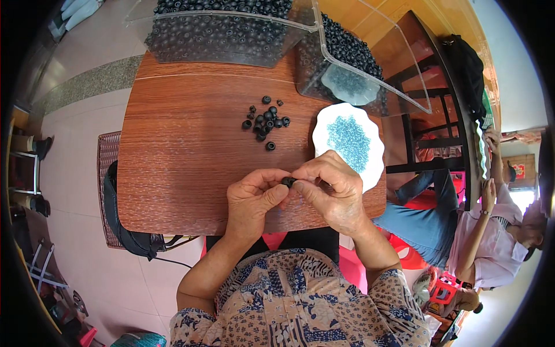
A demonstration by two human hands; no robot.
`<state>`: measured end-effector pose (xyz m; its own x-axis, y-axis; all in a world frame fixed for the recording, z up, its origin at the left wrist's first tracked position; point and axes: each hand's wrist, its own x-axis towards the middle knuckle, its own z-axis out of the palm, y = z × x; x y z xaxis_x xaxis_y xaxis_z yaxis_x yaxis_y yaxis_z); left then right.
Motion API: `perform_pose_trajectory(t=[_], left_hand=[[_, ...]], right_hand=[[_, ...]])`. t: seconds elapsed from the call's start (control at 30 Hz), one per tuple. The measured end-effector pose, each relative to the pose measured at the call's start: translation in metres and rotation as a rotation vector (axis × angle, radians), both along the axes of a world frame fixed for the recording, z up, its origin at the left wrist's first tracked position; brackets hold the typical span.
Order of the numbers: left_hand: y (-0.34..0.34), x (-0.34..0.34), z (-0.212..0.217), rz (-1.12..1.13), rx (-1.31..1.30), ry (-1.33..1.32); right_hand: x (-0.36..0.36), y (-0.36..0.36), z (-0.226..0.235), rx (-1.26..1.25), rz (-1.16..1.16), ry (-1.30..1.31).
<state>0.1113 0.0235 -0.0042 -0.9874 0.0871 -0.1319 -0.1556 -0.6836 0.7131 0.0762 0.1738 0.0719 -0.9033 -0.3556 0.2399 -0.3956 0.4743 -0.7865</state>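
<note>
Left hand: the person's left hand (250, 194) has thumb and index finger pinched on one side of a small, dark, rounded part.
Right hand: the person's right hand (338, 188) has thumb and index finger closed on the other side of the same part; the fingertips of both hands nearly meet.
Held part: the small, dark, rounded part (288, 181) is raised between the fingertips, over the near side of the table; its finer detail is hidden by the fingers.
Work surface: brown wood-grain table (185, 144) with rounded corners.
Loose group: small black, rounded, hollow-ended parts (270, 146) lie beyond the hands, some touching, others just apart.
Plate: white plate with a scalloped rim (319, 134), at the table's right side, near the right hand; it bears tiny blue grains (348, 139).
Bins: clear plastic left bin (231, 22) and clear plastic right bin (378, 79) stand at the far side, both holding many black parts.
Right background: another person (488, 246) sits with an arm toward a dark table.
</note>
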Motion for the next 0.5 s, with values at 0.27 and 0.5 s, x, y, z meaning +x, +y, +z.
perform_pose_trajectory(t=[0.27, 0.5], left_hand=[[0.001, 0.000, 0.001, 0.001, -0.035, 0.000], [-0.001, -0.001, -0.001, -0.011, 0.019, -0.023]], right_hand=[[-0.005, 0.001, 0.010, 0.125, 0.057, 0.044], [-0.002, -0.001, 0.000, 0.098, 0.069, 0.194]])
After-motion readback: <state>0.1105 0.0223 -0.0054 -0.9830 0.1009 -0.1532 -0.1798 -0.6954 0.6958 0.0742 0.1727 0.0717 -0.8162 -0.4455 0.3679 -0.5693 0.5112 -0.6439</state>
